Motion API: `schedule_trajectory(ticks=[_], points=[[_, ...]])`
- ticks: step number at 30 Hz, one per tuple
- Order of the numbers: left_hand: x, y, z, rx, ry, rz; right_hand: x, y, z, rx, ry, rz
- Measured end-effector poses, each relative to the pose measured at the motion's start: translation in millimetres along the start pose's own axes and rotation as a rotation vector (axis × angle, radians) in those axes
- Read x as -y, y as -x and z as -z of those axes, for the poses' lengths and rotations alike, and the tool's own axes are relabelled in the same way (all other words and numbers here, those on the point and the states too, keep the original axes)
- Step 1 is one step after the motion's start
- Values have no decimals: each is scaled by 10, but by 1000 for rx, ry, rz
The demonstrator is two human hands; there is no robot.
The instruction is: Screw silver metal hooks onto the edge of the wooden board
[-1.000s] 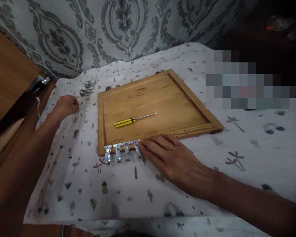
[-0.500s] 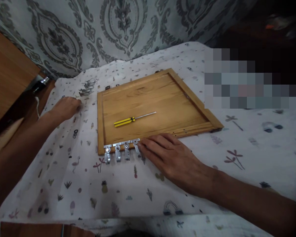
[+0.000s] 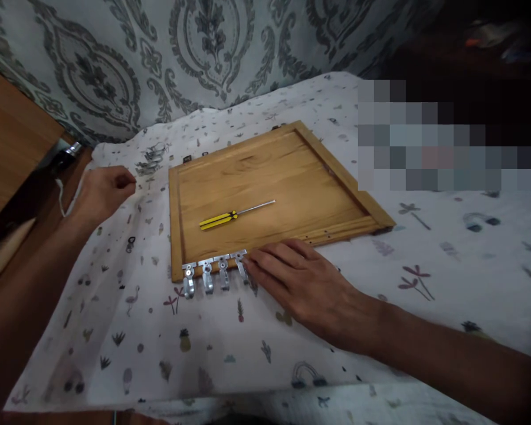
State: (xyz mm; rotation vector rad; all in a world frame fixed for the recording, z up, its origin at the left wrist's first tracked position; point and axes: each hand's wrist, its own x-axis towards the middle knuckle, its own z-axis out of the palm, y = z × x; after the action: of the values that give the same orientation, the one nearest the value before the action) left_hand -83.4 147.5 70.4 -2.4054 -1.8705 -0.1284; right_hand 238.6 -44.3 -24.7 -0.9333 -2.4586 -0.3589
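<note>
A framed wooden cabinet door (image 3: 265, 171) lies flat on the cloth. Several silver metal hinges (image 3: 207, 276) stand in a row along its near left edge. At the rightmost hinge (image 3: 241, 265), my right hand (image 3: 305, 286) is closed with its fingertips on the metal, the palm just over the door's near edge. My left hand (image 3: 108, 192) hovers left of the door, thumb and fingers pinched together; whatever they hold is too small to make out. Just beyond it lies a pile of small metal parts (image 3: 151, 158). A yellow-handled screwdriver (image 3: 219, 221) rests on the door panel.
A white printed cloth (image 3: 159, 354) covers the work surface. A patterned grey curtain (image 3: 212, 47) hangs behind. Wooden furniture (image 3: 17, 136) stands at the left, with a dark cylindrical object (image 3: 66, 156) and a white cord beside it. A blurred patch hides part of the right side.
My left hand has drawn back a little from beside the metal parts and turned, its fingers now pinched. My right hand stays at the rightmost hinge. The view has shifted slightly.
</note>
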Motion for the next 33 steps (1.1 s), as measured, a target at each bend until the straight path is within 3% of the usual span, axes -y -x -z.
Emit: schedule_trajectory(ticks=[2, 4, 6, 9, 12, 20, 33], points=[[-219, 141, 75, 16, 154, -24, 0, -6, 14, 1, -5, -2], [-493, 288, 100, 87, 512, -84, -1, -7, 27, 9, -4, 0], [-778, 427, 93, 207, 691, -247, -2, -1, 30, 18, -1, 0], [-1126, 571, 72, 417, 722, -423, -6, 13, 15, 26, -1, 1], [-1323, 611, 61, 579, 643, -501, -9, 19, -2, 41, -11, 10], [-1427, 562, -6, 647, 569, -536, -8, 24, 8, 28, -17, 1], [-1440, 588, -4, 625, 503, -568, -12, 20, 16, 81, -20, 6]])
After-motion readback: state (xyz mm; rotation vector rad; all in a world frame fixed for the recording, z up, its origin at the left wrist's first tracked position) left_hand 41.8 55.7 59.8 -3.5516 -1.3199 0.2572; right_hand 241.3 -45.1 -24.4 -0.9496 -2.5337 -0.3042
